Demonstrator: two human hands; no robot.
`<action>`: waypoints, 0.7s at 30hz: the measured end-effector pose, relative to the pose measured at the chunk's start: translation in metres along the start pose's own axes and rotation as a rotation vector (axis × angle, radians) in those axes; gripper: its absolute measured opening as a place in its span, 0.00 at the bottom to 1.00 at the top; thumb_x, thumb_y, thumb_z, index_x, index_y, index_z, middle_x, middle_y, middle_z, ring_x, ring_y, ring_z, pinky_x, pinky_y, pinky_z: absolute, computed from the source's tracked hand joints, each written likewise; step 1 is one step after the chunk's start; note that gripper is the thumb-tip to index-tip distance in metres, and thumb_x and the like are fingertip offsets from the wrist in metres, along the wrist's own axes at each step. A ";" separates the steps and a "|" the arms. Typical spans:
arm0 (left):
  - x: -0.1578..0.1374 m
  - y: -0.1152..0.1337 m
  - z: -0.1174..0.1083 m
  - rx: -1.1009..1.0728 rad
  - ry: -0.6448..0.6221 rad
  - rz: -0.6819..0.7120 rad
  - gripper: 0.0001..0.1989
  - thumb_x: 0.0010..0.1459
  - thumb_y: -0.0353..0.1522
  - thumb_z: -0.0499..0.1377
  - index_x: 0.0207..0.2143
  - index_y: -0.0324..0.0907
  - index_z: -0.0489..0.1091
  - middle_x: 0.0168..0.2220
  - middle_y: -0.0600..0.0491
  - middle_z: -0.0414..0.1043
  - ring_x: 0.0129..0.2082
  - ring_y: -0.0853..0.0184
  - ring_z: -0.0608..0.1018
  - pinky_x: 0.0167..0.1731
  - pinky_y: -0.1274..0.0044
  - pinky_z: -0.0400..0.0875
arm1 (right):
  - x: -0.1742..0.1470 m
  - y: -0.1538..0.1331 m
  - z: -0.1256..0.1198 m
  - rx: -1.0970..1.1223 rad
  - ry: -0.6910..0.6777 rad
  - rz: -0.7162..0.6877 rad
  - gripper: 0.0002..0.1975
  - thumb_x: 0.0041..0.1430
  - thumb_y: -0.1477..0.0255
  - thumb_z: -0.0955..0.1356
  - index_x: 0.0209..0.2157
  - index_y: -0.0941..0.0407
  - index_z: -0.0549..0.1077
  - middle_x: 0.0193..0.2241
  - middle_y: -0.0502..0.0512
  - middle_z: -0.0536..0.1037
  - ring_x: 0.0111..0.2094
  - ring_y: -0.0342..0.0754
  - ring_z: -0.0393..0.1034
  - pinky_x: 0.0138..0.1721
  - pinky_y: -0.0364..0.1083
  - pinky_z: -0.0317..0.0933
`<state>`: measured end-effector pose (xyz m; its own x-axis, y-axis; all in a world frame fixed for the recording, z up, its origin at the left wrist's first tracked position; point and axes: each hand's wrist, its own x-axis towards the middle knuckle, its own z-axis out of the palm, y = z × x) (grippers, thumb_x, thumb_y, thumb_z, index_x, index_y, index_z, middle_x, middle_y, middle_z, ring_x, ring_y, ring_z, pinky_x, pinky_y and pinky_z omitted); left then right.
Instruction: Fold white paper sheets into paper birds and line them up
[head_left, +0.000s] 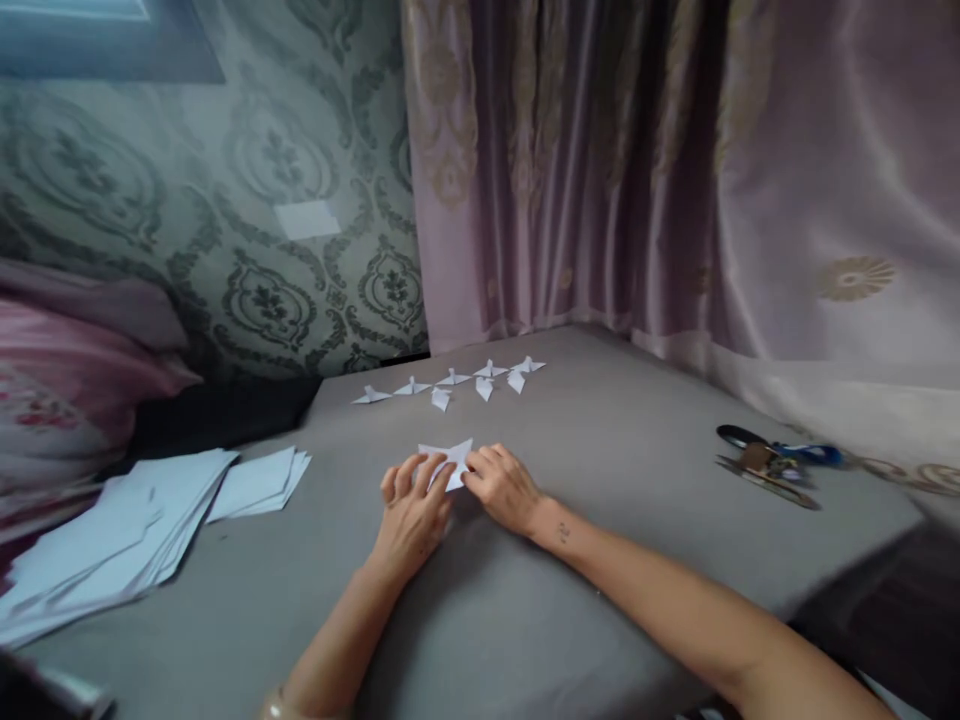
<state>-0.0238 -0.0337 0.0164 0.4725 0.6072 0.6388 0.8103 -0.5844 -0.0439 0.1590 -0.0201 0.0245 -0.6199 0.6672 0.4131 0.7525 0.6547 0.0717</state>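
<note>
Head view: right hand (504,487) pinching right edge of folded white paper (457,468) near centre of gray table (622,480). Left hand (412,515) resting over paper's left side; cannot tell whether pinching. Five folded paper figures (452,378) forming far row. White paper sheets (161,490) lying at left.

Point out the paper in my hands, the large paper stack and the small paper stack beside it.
Held paper (460,455): head view, on its uncovered upper part.
Large paper stack (124,528): head view, on its top sheets.
Small paper stack (253,482): head view, on its top sheet.
</note>
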 end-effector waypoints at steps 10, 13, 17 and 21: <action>-0.014 -0.007 0.004 -0.146 -0.357 0.094 0.13 0.63 0.25 0.48 0.42 0.44 0.70 0.44 0.50 0.74 0.45 0.62 0.71 0.52 0.63 0.49 | -0.051 0.008 -0.008 0.369 -0.133 0.358 0.13 0.61 0.76 0.62 0.44 0.55 0.73 0.38 0.55 0.71 0.41 0.46 0.64 0.45 0.45 0.59; -0.015 -0.008 0.005 -0.174 -0.368 0.111 0.14 0.63 0.25 0.46 0.43 0.44 0.69 0.44 0.50 0.74 0.45 0.63 0.72 0.52 0.64 0.48 | -0.049 0.009 -0.011 0.394 -0.129 0.347 0.15 0.61 0.78 0.60 0.46 0.53 0.72 0.38 0.55 0.71 0.41 0.46 0.65 0.43 0.44 0.59; -0.017 -0.008 0.004 -0.179 -0.375 0.132 0.15 0.64 0.24 0.46 0.45 0.44 0.68 0.46 0.50 0.74 0.46 0.63 0.72 0.53 0.64 0.48 | -0.041 0.001 -0.012 0.344 -0.140 0.327 0.14 0.60 0.78 0.60 0.41 0.53 0.73 0.36 0.53 0.71 0.37 0.45 0.66 0.36 0.42 0.57; -0.015 -0.009 0.001 -0.142 -0.354 0.135 0.15 0.63 0.24 0.46 0.43 0.43 0.70 0.46 0.48 0.72 0.46 0.62 0.71 0.51 0.65 0.50 | -0.039 -0.003 -0.016 0.270 -0.115 0.454 0.11 0.58 0.78 0.60 0.39 0.55 0.71 0.37 0.53 0.71 0.31 0.43 0.65 0.31 0.43 0.54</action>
<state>-0.0377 -0.0368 0.0065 0.6815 0.6537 0.3292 0.6888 -0.7248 0.0133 0.1847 -0.0534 0.0228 -0.2775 0.9290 0.2448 0.8759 0.3493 -0.3328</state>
